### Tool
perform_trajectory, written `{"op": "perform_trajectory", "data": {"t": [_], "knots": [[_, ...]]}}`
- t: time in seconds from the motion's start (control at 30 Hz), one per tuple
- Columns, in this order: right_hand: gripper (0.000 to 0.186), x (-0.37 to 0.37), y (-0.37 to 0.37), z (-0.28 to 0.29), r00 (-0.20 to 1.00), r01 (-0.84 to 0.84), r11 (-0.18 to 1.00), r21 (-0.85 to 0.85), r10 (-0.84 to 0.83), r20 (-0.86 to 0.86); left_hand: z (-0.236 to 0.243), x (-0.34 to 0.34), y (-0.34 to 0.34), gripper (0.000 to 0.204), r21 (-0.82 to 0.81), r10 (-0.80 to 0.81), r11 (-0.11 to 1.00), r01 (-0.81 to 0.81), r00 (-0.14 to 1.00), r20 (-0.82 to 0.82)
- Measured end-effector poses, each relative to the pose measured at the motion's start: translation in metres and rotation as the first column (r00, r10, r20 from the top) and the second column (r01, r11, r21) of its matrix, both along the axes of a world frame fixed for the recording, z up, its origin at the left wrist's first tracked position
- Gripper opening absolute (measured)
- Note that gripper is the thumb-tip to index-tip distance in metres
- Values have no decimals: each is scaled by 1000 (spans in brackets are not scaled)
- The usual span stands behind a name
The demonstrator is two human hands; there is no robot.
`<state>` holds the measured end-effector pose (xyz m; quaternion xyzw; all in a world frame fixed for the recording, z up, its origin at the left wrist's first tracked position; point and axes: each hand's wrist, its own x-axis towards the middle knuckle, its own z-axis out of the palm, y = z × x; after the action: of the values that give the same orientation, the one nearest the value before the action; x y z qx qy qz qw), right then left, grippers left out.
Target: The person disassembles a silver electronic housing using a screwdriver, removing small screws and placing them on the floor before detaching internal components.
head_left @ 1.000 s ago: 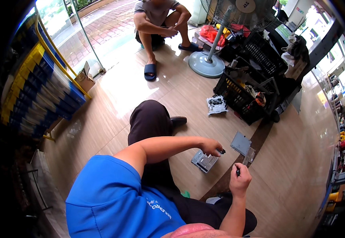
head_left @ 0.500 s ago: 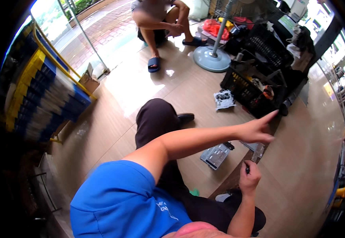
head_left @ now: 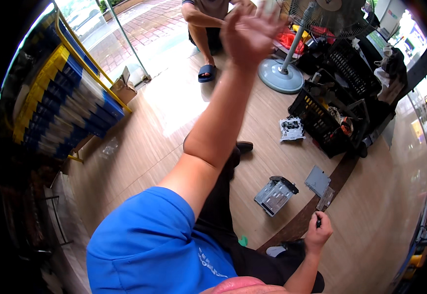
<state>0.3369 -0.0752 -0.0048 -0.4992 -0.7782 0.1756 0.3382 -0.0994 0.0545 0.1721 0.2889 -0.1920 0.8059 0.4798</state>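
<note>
My left hand is raised high, open and blurred, in front of a seated person. My right hand, low at the right, is closed on a small black-handled tool. Between my leg and that hand, a silver metal device with a black end piece lies on the floor. A flat grey plate and a narrow perforated metal piece lie just beyond my right hand. A pale mechanism part lies farther off.
Black crates of parts stand at the right, beside a standing fan. A yellow-framed rack of blue-and-yellow boards is at the left, near a cardboard box and a glass door. My legs are folded on the floor.
My left hand left the device, swung out to the right, then rose high toward the seated person. My right hand still grips the tool, slightly farther right in view.
</note>
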Motion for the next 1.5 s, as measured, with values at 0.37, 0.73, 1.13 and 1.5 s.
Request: {"op": "perform_trajectory", "data": {"t": [0.37, 0.73, 1.13, 1.5], "knots": [[7, -19, 4, -4, 998, -10, 994, -109, 4, -59, -163, 158, -47, 12, -544, -555, 781, 307, 741, -379], [8, -21, -2, -2, 997, -76, 993, -93, 73, -31, -253, 212, -86, 7, -881, -826, 474, -17, 338, -451], [10, -22, -8, -14, 992, -127, 988, -88, 128, -2, -248, 232, -101, 21, -787, -788, 614, 58, 108, -606], [9, -24, -10, -18, 993, -118, 987, -107, 114, -40, -257, 229, -105, 25, -800, -799, 600, 15, 72, -598]]}}
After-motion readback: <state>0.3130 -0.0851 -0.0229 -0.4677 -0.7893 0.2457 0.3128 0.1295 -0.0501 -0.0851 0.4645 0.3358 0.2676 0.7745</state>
